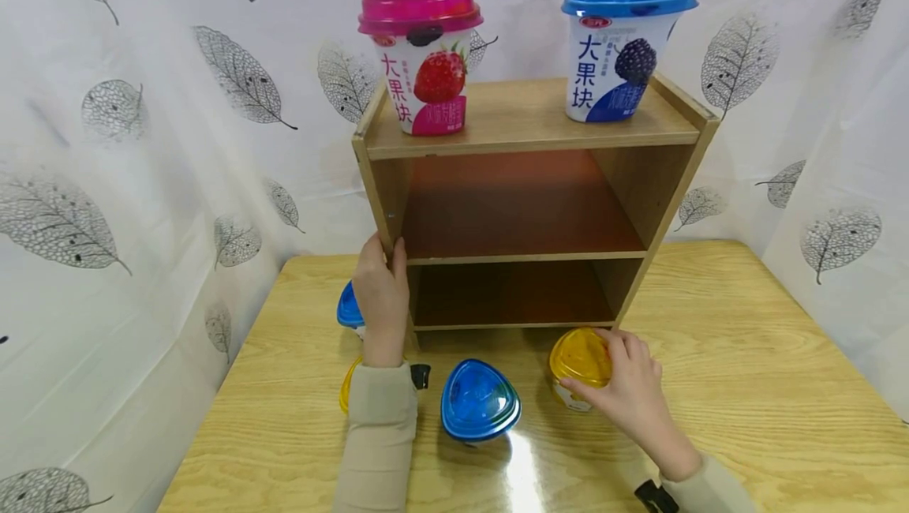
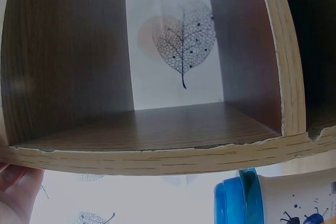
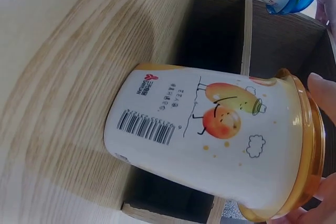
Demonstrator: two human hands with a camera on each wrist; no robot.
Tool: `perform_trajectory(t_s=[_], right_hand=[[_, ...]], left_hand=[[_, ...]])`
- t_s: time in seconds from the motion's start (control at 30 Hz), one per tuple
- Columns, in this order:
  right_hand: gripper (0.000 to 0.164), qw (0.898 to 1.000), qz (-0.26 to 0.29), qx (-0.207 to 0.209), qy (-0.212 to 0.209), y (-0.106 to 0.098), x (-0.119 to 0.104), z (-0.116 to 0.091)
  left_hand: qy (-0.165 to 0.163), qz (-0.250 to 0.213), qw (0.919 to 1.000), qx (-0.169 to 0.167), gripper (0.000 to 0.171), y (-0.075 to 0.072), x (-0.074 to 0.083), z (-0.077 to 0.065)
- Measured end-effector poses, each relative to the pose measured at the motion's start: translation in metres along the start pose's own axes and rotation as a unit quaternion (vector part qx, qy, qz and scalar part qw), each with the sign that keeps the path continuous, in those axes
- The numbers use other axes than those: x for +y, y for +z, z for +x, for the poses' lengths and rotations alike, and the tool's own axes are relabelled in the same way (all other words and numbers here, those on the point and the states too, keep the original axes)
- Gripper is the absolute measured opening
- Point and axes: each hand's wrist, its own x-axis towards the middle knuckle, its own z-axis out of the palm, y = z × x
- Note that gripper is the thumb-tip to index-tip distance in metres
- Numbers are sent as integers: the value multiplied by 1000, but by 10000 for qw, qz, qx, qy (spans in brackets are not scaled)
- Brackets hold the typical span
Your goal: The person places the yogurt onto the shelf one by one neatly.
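Note:
My left hand (image 1: 381, 296) grips the left side panel of a small wooden shelf (image 1: 518, 114); in the left wrist view, its fingers (image 2: 20, 192) lie at the panel's edge. With thumb and fingers spread around the lid, my right hand (image 1: 632, 391) holds a yellow-lidded yogurt cup (image 1: 581, 359). That cup (image 3: 210, 135) stands upright on the table before the shelf's lower right, its fruit drawings and barcode facing the right wrist camera. Between the hands, a blue-lidded yogurt cup (image 1: 480, 402) stands on the table.
A pink-lidded strawberry cup (image 1: 426, 55) and a blue-lidded blackberry cup (image 1: 625, 39) stand on the shelf's top. Behind my left arm, another blue-lidded cup (image 1: 349, 309) and a yellow-lidded cup (image 1: 346, 388) are partly hidden. A leaf-print curtain (image 1: 114, 181) surrounds the wooden table (image 1: 270, 418).

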Motion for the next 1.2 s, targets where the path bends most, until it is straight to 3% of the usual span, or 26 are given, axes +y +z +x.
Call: perform_trajectory(t_s=[0.43, 0.6, 0.87, 1.2], right_hand=[[70, 9947, 793, -455, -475, -10, 5, 1], [67, 9916, 1018, -378, -697, -9, 7, -1], [70, 9997, 231, 93, -81, 0, 1, -4], [80, 9993, -347, 117, -43, 4, -4, -1]], left_hand=[[38, 57, 10000, 9, 26, -1, 0, 0], [53, 84, 9999, 18, 25, -2, 0, 0], [-7, 136, 9999, -24, 25, -3, 2, 0], [40, 98, 9999, 16, 24, -2, 2, 0]])
